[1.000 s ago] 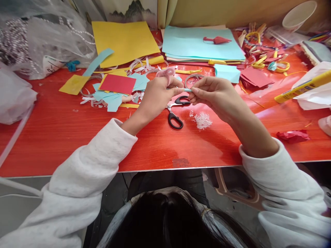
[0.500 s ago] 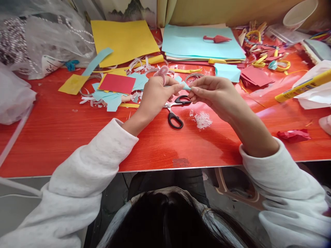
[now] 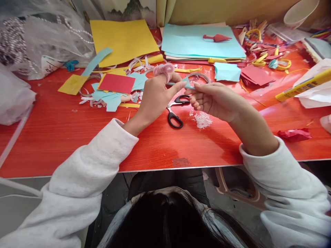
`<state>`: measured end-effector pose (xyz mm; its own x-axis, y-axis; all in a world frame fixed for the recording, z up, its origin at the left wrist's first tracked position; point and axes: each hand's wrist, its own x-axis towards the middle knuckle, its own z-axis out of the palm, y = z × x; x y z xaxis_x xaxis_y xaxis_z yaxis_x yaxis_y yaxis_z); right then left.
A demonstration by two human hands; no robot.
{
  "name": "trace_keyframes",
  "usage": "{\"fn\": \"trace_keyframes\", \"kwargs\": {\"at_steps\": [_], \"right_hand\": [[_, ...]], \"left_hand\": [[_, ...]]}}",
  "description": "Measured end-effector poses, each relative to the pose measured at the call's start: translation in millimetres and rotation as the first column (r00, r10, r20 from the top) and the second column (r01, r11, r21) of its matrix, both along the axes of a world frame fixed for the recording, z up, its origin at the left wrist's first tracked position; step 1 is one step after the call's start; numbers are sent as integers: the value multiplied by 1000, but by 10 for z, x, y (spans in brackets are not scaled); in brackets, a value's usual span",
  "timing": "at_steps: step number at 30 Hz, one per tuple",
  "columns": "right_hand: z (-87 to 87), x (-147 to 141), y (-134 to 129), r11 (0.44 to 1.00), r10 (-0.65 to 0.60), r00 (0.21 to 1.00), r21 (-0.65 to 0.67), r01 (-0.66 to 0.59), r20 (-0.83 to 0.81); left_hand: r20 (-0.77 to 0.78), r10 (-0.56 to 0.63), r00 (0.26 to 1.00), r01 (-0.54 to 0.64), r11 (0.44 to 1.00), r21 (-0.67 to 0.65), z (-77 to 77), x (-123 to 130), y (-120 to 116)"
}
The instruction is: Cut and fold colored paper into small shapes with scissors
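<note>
Holding a small piece of light-blue paper [image 3: 190,83] up between both hands, above the red tabletop [image 3: 144,151]. Pinching it between thumb and bent fingers of the left hand [image 3: 156,94], with a pink bow-shaped ring [image 3: 164,70] around a finger there. Pressing thumb and fingertip together on its other end with the right hand [image 3: 219,100], the remaining fingers loosely curled. Just below, on the tabletop, black-handled scissors [image 3: 171,110] with handles apart and blades partly hidden; near them, a small heap of white shreds [image 3: 203,120]. Left of the hands, a red paper rectangle [image 3: 117,83] lying over light-blue scraps [image 3: 112,100]. Farther back, a large yellow sheet [image 3: 124,41] and, to its right, a stack of light-blue sheets [image 3: 183,41] bearing a red paper shape [image 3: 221,38]. Right of the hands, a pile of red paper squares [image 3: 256,75]; nearer the edge, crumpled red paper [image 3: 294,134].
</note>
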<state>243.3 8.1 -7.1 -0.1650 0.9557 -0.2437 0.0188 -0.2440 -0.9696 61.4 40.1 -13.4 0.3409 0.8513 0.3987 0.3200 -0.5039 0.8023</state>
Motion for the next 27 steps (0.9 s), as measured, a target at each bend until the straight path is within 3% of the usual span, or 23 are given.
{"fn": "trace_keyframes", "kwargs": {"at_steps": [4,9,13,17,21,27], "right_hand": [[-2,11,28,1000,9,999,-11,-9,39],[-54,36,49,1000,5,997,2,-5,71],[-103,57,63,999,-31,998,38,29,56],[-103,50,59,999,-32,999,-35,33,22],[-66,20,42,993,-23,1000,-114,22,-9],[21,-20,-1,986,21,999,-166,-28,-42]], "left_hand": [[-72,35,997,-35,999,5,31,13,-29],[-126,48,991,-22,980,197,19,11,-40],[-193,44,980,8,966,258,-18,-1,-54],[-323,117,939,-7,946,323,-37,2,-65],[-402,112,909,31,943,332,-57,0,-57],[-449,66,891,175,863,475,-173,-36,36]]}}
